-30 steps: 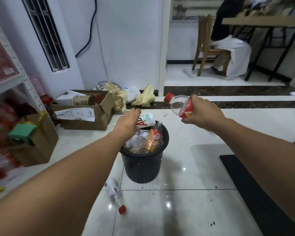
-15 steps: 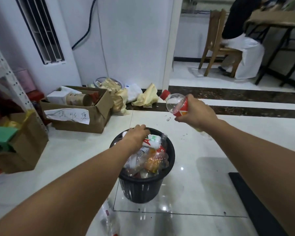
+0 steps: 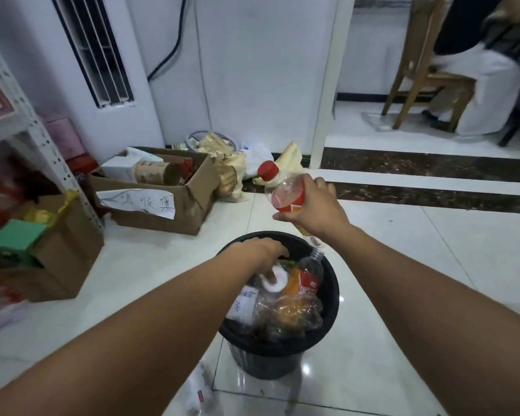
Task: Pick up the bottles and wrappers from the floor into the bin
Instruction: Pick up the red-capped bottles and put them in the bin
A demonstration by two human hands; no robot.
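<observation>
The right hand (image 3: 315, 207) holds a red-capped bottle (image 3: 284, 192) in the air, just beyond the far rim of the bin (image 3: 332, 295). Its fingers are curled around the label, and the cap points up and to the left. The left hand (image 3: 257, 252) reaches into the full bin with fingers bent down onto a white bottle (image 3: 278, 280); if they grip it or only touch it, I cannot tell. A clear bottle (image 3: 203, 385) lies on the floor (image 3: 403, 265) near the bin, partly hidden by the left arm.

Single view, worn on my head.
It looks forward and down, close over the black bin (image 3: 267, 366), with the white wall (image 3: 261, 70) and wooden chair (image 3: 425, 40) farther ahead.
</observation>
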